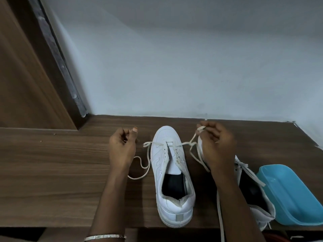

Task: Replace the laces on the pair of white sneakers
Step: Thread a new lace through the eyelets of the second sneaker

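One white sneaker stands in the middle of the wooden table, toe pointing away from me. A cream lace runs through its front eyelets only. The lace's left part lies slack in a loop on the table and runs up under my left hand, whose fingers curl round it with the thumb raised. My right hand pinches the lace's right end near the toe. The second white sneaker, with a lace in it, stands to the right, largely hidden behind my right arm.
A blue plastic tray sits at the table's right edge, touching the second sneaker. A pale wall rises behind the table, with a brown wooden panel at the left. The table's front edge runs just below the sneakers' heels.
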